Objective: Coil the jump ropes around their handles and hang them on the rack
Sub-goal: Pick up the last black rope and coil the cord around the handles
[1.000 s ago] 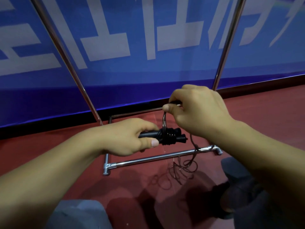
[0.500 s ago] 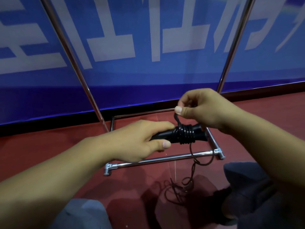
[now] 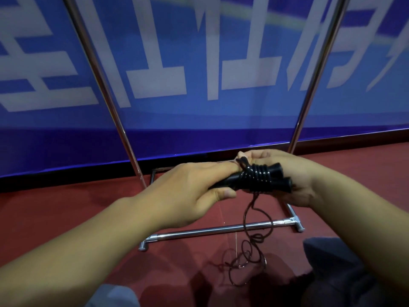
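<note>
Behind handles | right hand half hidden | rack top cut off

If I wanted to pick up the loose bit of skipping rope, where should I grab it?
Probably best on the straight stretch of rope hanging just under the black handles, coming from the right side, where the right hand already is. That part hangs free and single. Lower down it lies in tangled loops on the red floor, so you'd catch several strands.
</note>
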The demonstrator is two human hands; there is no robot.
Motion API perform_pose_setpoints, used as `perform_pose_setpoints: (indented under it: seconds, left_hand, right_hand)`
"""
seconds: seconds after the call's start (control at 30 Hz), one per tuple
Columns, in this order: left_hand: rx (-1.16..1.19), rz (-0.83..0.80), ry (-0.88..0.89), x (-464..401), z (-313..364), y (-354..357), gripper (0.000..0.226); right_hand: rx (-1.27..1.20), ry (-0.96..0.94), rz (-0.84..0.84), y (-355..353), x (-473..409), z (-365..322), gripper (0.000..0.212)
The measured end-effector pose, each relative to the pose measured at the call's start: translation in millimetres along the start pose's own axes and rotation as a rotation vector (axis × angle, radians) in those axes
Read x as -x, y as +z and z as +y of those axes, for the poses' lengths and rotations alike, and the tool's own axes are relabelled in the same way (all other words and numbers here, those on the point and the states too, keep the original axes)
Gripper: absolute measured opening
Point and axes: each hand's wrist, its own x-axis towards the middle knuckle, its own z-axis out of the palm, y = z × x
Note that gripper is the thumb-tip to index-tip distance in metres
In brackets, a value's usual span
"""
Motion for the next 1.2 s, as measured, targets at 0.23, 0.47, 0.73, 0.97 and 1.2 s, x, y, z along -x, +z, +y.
perform_pose_setpoints:
  seconds: [0.23,0.47,0.73,0.97,1.2]
  left_hand:
    - [0.046,0.192,-0.111,-5,4,0,0.040]
    - [0.129,0.230,-0.147,-4,5,2,0.057]
    - [0.301,0.437,-0.302,-7,2,0,0.020]
    - [0.497,0.516,-0.431,-12,-9,-3,0.009]
    - [0.603,0.549,-0.478,-14,-14,-3,0.015]
  right_hand:
    - [-0.052,0.029,0.001,3,-5,7,0.020]
    - [0.081,-0.021,0.027,17,-10,10,0.025]
    - [0.090,-0.120,0.095,20,-13,13,0.035]
    - [0.091,-0.132,0.192,15,-15,17,0.015]
    - [0.394,-0.263,0.286,18,-10,14,0.030]
